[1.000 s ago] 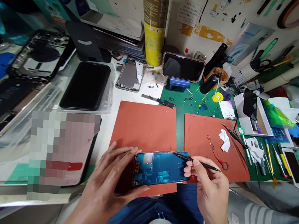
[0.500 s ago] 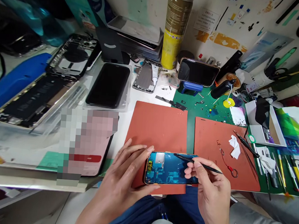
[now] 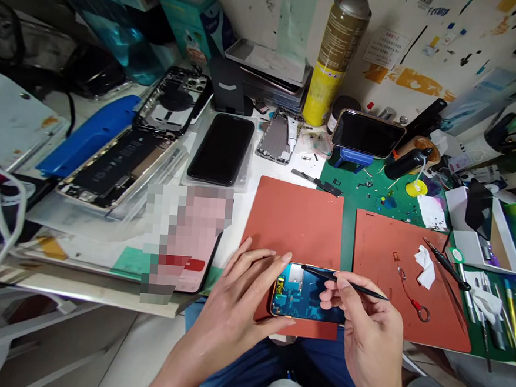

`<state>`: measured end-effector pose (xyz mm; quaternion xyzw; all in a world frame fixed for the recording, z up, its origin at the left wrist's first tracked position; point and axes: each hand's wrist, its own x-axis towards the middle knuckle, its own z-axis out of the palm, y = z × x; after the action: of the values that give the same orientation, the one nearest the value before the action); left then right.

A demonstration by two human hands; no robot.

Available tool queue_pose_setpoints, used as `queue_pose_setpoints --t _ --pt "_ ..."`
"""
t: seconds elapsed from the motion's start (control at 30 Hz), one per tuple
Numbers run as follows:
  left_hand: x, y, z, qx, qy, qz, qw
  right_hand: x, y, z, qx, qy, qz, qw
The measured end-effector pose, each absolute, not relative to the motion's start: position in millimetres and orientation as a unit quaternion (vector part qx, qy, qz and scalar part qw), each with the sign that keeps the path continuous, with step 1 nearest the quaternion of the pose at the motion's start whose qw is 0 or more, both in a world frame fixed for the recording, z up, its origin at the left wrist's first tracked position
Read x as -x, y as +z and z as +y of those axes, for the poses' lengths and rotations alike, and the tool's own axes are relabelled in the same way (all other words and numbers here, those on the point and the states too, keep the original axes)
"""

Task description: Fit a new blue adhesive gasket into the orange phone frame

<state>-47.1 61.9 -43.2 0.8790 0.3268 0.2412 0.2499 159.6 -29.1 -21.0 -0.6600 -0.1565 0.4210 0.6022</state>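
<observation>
An opened phone [image 3: 310, 300], its inside lit blue, is held low over a red-brown mat [image 3: 301, 214]. My left hand [image 3: 239, 295] grips its left end, fingers along the far edge and thumb at the near edge. Between the thumb and fingers of my right hand [image 3: 362, 318] is a thin black spudger [image 3: 323, 273], tapered toward its ends. Its left tip lies at the phone's far inner edge, beside a silver plate [image 3: 296, 276]; whether it touches is unclear. The right hand hides the phone's right end.
A second red-brown mat [image 3: 379, 284] bears a red-handled ring tool [image 3: 415, 308], tissue [image 3: 425, 267] and black tweezers [image 3: 445, 262]. Left lie a pink-screened phone [image 3: 197, 236], a black phone [image 3: 221, 149] and opened phone parts [image 3: 114, 166]. A spray can [image 3: 338, 57] stands behind.
The view has turned left, so the bench appears shifted right. Along the phone's far edge, the spudger tip has moved left, closer to the silver plate. My left hand keeps its grip.
</observation>
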Motion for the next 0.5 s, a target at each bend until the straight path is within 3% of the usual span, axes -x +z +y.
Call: queue_pose_setpoints --t 0.5 --pt "47.6 -40.5 60.3 -0.882 0.236 0.322 0.249 -145.0 -20.2 -18.6 0.657 0.443 -0.159 0.589"
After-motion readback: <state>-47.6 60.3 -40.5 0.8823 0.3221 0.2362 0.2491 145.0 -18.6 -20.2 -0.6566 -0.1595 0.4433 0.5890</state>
